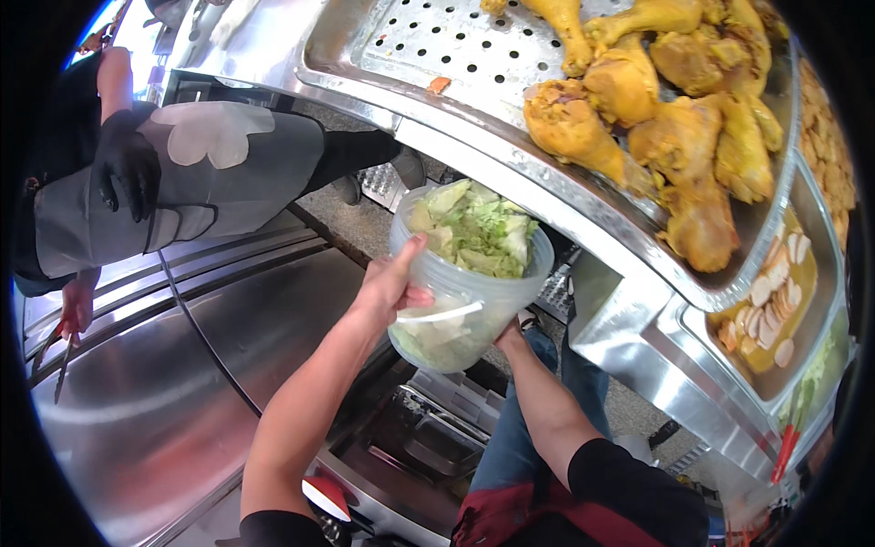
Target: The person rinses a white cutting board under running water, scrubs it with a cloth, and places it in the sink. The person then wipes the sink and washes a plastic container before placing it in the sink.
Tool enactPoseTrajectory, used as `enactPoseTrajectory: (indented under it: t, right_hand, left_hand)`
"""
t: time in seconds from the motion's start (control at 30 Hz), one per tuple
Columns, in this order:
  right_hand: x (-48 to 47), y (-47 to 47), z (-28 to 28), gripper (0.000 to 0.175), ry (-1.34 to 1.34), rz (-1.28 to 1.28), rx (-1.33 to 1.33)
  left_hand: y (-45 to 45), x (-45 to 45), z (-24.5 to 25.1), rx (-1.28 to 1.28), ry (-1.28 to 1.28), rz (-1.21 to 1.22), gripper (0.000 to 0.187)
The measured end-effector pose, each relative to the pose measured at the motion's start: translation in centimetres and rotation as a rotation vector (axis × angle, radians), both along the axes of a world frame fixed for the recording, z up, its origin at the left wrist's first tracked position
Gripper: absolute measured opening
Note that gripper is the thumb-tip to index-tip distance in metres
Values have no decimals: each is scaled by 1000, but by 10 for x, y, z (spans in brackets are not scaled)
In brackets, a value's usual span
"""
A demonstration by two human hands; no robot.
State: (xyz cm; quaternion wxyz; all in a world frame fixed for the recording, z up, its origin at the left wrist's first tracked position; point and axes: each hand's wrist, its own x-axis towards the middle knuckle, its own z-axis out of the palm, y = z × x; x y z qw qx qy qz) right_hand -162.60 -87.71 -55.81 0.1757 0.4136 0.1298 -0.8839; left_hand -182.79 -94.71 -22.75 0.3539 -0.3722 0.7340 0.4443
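Note:
A translucent plastic bucket (pixel 437 345) filled with torn lettuce leaves (pixel 472 232) is tilted in front of my body, above the floor. My left hand (pixel 394 282) grips it at its left side, with the thumb up near the rim and the fingers by the white handle (pixel 441 314). At the lower right of the bucket is my right hand (pixel 507 335), supporting it there. Most of the right hand's fingers are hidden behind the bucket wall. Lettuce also shows dimly through the lower wall.
A steel counter edge (pixel 465 154) curves close beyond the bucket, bearing a perforated pan (pixel 424 27) with yellow chicken drumsticks (pixel 629 116). Sliced food (pixel 769 294) and red-handled tongs (pixel 786 451) lie right. Left, a co-worker's gloved hand (pixel 126 171) and bare hand holding tongs (pixel 61 355) are near.

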Motion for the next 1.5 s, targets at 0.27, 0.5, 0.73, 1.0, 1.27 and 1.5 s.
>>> enactPoseTrajectory:
  t: [0.27,0.5,0.73,1.0,1.27,1.5]
  right_hand:
    - [-3,-19,33,54,-75,-151,-373]
    - [-9,-4,69,56,139,-125,-343]
    - [-3,36,78,48,-160,220,-298]
    - [-17,84,106,46,-128,71,-131]
    - [-13,90,114,42,-49,151,-98]
    - [10,70,107,40,-59,89,-76]
  left_hand:
    - [17,-21,-12,49,145,38,87]
    - [66,-50,-28,101,364,-287,86]
    - [98,-55,-108,-418,338,-1123,49]
    - [156,-84,-163,62,1118,-930,48]
    - [120,-43,-60,-513,662,-1493,39]
    - [24,60,-3,-326,846,-789,38]
